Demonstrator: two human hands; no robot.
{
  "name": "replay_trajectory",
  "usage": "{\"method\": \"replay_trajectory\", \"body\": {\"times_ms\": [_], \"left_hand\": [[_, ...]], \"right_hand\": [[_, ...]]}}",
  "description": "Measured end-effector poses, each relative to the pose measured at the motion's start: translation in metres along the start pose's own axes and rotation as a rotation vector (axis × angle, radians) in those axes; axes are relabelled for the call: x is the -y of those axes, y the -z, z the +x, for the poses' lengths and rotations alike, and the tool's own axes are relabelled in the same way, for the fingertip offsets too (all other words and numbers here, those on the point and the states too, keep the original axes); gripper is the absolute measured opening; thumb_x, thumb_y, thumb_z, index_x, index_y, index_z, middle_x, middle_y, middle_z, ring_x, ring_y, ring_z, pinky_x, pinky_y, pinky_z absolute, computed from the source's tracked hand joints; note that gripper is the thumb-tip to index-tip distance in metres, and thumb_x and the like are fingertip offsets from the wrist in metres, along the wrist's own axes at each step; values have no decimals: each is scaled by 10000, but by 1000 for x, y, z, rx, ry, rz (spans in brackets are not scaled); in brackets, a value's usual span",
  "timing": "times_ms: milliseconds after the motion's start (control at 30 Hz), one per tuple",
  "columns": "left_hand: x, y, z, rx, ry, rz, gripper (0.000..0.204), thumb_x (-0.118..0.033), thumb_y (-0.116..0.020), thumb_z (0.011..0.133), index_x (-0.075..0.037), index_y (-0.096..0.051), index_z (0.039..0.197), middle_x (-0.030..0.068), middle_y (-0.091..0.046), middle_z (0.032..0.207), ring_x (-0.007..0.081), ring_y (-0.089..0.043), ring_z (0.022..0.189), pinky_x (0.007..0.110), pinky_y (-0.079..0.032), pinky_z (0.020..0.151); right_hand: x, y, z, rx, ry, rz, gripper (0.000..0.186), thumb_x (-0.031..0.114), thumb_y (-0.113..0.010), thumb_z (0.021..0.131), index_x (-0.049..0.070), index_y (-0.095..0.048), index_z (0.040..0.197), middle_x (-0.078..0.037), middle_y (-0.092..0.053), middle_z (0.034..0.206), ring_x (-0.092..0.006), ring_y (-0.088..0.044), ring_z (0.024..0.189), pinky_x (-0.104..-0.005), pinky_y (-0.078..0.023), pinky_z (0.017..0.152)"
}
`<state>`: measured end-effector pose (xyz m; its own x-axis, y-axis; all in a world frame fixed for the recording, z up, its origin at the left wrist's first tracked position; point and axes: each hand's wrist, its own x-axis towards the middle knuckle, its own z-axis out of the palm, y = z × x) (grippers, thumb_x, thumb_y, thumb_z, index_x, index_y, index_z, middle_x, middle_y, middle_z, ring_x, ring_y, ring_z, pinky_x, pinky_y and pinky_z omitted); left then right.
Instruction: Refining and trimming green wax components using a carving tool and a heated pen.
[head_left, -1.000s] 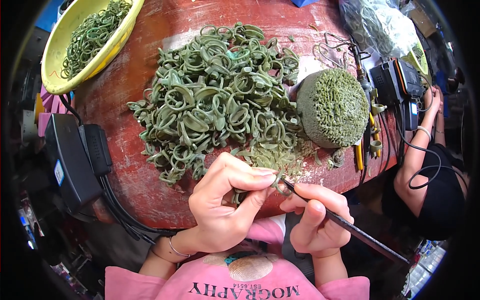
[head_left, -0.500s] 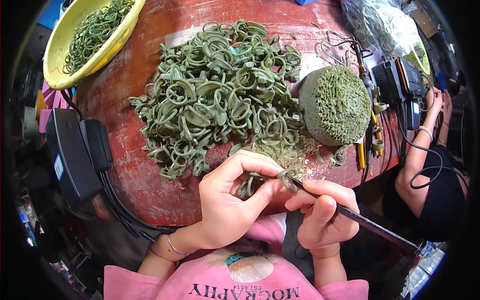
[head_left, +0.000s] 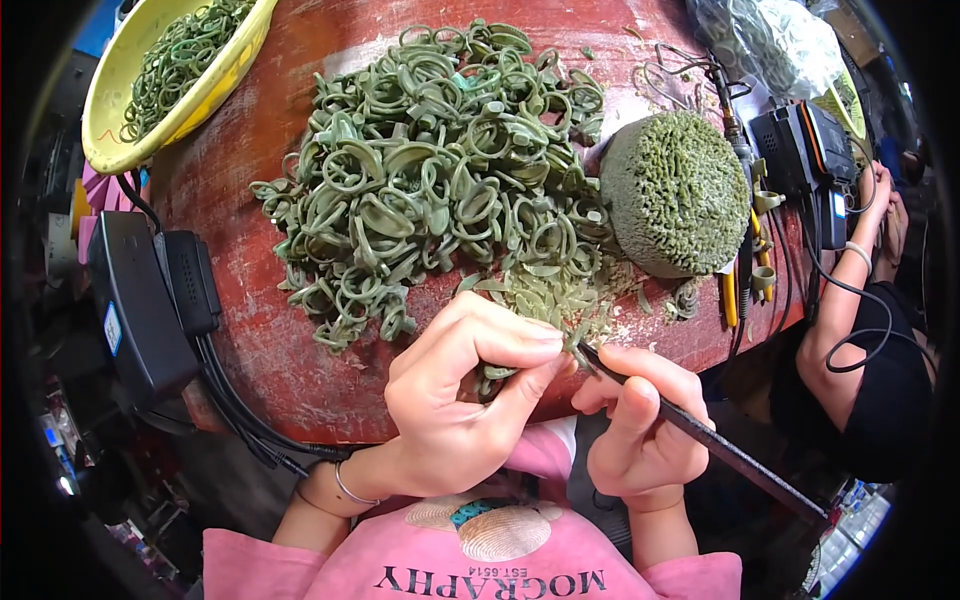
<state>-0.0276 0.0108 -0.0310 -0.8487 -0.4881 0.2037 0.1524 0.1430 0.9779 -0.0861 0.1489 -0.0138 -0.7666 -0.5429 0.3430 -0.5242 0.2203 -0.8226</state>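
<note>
My left hand [head_left: 455, 385] is closed, pinching a small green wax ring [head_left: 577, 347] between thumb and forefinger. More green rings [head_left: 497, 373] sit inside its curled fingers. A long, slim, dark file-like tool [head_left: 735, 457] lies in my right hand [head_left: 648, 425], gripped near its narrow tip, which meets the pinched ring; its far end slants down to the right. Just beyond my hands, pale green shavings [head_left: 545, 297] are scattered on the red table. Behind them rises a large heap of green rings [head_left: 420, 190], some with stubs attached.
A round, rough-topped green block [head_left: 675, 195] stands right of the heap. At the far left is a yellow basket [head_left: 100, 140] of rings; a black device [head_left: 150, 310] with cables sits below it. Pliers [head_left: 730, 295], a black box [head_left: 800, 150] and another person's arm [head_left: 850, 265] are at right.
The ring at my left fingertips has turned and is more covered by them. Both hands have shifted slightly left, the tool tip staying at the ring. The view has moved a little.
</note>
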Motion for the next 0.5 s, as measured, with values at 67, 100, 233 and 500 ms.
{"method": "replay_trajectory", "body": {"times_ms": [67, 100, 233, 500], "left_hand": [[0, 1, 1, 5, -36, 36, 144, 101, -673, 688, 18, -608, 785, 130, -624, 798, 187, -610, 718, 261, -485, 643], [-1, 1, 2, 0, -47, 47, 144, 100, -673, 688, 17, -607, 786, 130, -624, 795, 190, -612, 717, 262, -486, 641], [-3, -3, 4, -18, 6, -6, 155, 104, -669, 689, 20, -606, 804, 119, -623, 802, 167, -608, 726, 251, -483, 653], [-1, -6, 3, 93, 305, -170, 181, 91, -612, 769, 15, -572, 929, 70, -622, 856, 92, -600, 778, 213, -497, 696]], "right_hand": [[0, -1, 0, -10, 18, -28, 162, 38, -540, 856, -58, -561, 985, -119, -641, 734, -162, -635, 573, -249, -517, 516], [0, -1, 0, 3, -1, -22, 160, 41, -538, 859, -56, -558, 985, -120, -640, 733, -164, -635, 573, -250, -518, 517], [-1, 5, 3, 36, -53, 75, 163, 65, -522, 875, -47, -542, 992, -119, -638, 732, -175, -635, 568, -255, -520, 515], [-6, 9, 4, 0, -16, 210, 192, 118, -478, 906, -46, -511, 999, -116, -618, 645, -186, -617, 527, -265, -504, 482]]}}
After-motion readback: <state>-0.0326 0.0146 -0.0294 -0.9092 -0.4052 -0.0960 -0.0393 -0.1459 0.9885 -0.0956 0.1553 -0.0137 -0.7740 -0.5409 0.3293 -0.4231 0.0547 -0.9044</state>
